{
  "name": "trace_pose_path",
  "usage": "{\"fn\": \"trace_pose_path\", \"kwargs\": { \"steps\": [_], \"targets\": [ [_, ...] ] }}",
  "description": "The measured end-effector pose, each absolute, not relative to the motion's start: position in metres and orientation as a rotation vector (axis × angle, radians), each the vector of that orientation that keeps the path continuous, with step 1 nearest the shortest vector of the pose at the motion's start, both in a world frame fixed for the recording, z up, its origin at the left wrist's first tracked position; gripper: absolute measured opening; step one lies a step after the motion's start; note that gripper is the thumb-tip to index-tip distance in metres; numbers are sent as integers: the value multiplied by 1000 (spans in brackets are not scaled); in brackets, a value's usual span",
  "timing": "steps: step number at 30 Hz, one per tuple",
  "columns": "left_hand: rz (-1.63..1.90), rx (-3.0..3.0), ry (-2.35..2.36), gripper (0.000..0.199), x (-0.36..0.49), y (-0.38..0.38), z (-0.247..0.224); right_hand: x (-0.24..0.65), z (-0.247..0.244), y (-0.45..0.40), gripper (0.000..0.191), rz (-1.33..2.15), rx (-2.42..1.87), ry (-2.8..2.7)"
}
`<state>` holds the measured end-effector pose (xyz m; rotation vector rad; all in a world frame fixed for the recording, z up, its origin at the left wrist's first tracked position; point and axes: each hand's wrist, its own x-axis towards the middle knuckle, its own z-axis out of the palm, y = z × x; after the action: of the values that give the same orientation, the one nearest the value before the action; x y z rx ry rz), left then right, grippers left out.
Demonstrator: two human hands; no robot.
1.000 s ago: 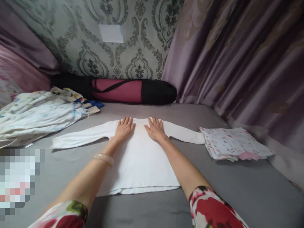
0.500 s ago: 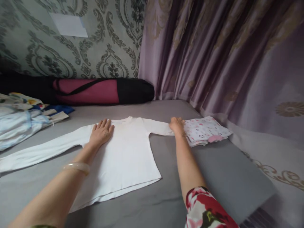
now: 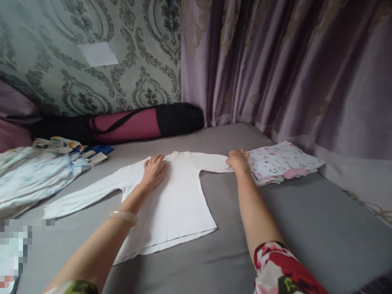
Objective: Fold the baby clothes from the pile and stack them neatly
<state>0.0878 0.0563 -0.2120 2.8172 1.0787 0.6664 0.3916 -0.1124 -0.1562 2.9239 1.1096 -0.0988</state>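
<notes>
A white long-sleeved shirt [image 3: 180, 204] lies spread out on a grey bed sheet [image 3: 232, 261], its collar away from me. My left hand [image 3: 154, 170] rests on the upper chest of the shirt, left of the collar, palm down with the fingers extended and slightly bent. At the end of the right sleeve, my right hand [image 3: 239, 159] has its fingers closed on the cuff, which they partly hide. The left sleeve stretches out to the left, untouched. Just beyond my right hand sits a folded stack of white cloth with a pink print [image 3: 275, 163].
Rumpled pale clothes [image 3: 39, 173] lie at the left. A long black and maroon bag [image 3: 131, 124] runs along the patterned wall [image 3: 122, 24]. Purple curtains [image 3: 260, 61] hang at the right. A pixelated patch covers something [image 3: 10, 257] at lower left.
My left hand has slid right across the shirt, closer to the collar. The right hand stays at the sleeve end. My view has turned a little to the left.
</notes>
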Motion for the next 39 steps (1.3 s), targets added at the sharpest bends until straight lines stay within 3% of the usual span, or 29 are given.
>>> {"fn": "trace_pose_path", "kwargs": {
  "steps": [6,11,16,21,29,35,39],
  "targets": [
    [474,2722,718,43,157,47,-211,396,-131,-122,30,-165,3051,1281],
    [251,2689,732,49,182,42,-210,412,-130,-129,20,-303,3419,1580],
    [153,2679,777,59,184,39,-207,416,-132,-124,27,-1098,3851,1698],
    [95,2695,828,74,189,41,-202,407,-122,-121,35,-1930,3914,1451],
    [-24,2691,851,100,201,45,-188,390,-112,-103,23,-2338,3854,1289],
    [-115,2695,875,103,213,45,-177,366,-108,-85,22,-2678,3665,1236],
    [-95,2616,905,103,209,40,-170,356,-107,-83,19,-2706,3659,1182]
  ]
}}
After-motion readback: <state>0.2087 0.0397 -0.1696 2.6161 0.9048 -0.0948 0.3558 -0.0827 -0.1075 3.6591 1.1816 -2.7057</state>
